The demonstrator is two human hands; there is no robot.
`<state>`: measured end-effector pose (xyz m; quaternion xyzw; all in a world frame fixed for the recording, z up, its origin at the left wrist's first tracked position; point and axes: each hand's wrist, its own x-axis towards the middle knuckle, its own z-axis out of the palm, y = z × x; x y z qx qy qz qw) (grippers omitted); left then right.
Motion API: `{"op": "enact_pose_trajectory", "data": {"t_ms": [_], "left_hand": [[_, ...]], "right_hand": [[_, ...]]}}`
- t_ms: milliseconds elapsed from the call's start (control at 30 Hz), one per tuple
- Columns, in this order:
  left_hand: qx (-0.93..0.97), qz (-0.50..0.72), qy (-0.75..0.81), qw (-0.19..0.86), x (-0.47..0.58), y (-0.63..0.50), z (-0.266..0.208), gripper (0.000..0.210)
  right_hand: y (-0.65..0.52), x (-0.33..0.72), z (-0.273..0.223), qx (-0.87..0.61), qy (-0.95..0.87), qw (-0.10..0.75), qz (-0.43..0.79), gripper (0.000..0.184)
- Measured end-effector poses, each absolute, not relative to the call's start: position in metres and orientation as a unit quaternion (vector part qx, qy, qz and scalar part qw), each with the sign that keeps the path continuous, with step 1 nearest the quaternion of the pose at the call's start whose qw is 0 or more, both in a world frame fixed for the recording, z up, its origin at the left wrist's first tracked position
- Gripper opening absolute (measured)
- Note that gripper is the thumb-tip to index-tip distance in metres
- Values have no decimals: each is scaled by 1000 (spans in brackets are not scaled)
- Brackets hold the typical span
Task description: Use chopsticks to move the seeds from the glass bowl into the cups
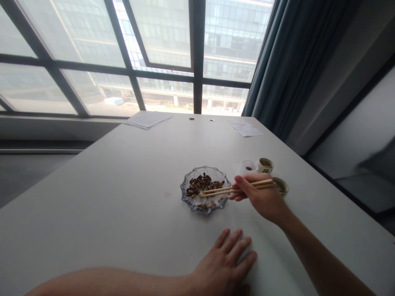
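The left hand point(226, 261) lies palm down on the table point(123, 197), fingers spread and holding nothing. Just beyond its fingertips, apart from them, stands the glass bowl point(205, 211) with dark seeds point(202, 183) heaped towards its far side and a few paler ones near its front. The right hand point(262, 195), at the bowl's right, grips two chopsticks point(216, 190), their tips down among the seeds. Beyond that hand stand a small dish point(282, 187), a white cup point(243, 165) and a marked cup point(264, 169). Papers point(148, 119) lie near the window point(198, 82).
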<state>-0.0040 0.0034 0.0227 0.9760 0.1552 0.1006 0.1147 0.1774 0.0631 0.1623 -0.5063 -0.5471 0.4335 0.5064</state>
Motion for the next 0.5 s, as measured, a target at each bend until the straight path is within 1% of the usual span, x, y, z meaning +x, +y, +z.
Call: {"op": "enact_pose_trajectory", "data": {"t_ms": [100,200,300,400,500], "left_hand": [[976,103,153,117,-5,3,26,56],[975,106,160,113,-4,2,22,57],[974,107,168,108,-3,1,14,58],[974,105,167,108,-3,1,12,59],[974,104,167,112,-4,1,15,58]], "right_hand": [[62,208,189,-541,-537,553,337,51],[66,250,207,-570,-479,646,168,46],[75,289,206,-593,-438,671,76,40],[87,315,193,-614,-441,650,72,31],[95,322,184,-619,-446,639,100,30]]}}
